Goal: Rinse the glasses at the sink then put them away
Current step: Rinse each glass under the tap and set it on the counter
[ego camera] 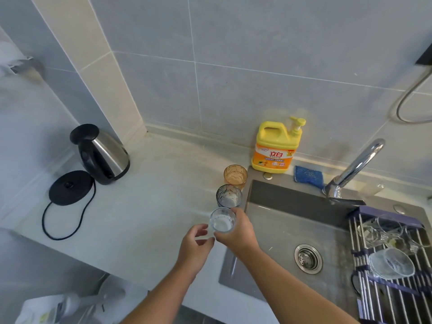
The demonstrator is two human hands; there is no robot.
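left grip (195, 242): bare | right grip (236, 232): bare | both forearms (292, 277): bare

Bright even light, soft shadows, glare on faucet (364, 160), edges bowed, left side washed-out, perhaps blurred

Both arms out front, bare forearms converging toward the hands. Right forearm (294, 281) comes in from the lower right, left forearm (152, 300) from bottom centre.

Right hand (236, 232): back of hand facing up, fingers curled round an upright clear glass (222, 221) from its right side, thumb (216, 236) across the near side at the base.

Left hand (194, 245): just left of the right thumb, fingers loosely curled, index and thumb parted in a C that faces the glass. It holds nothing. Left fingertips are close to the glass base; can't tell if they touch.

Both wrists roughly straight.
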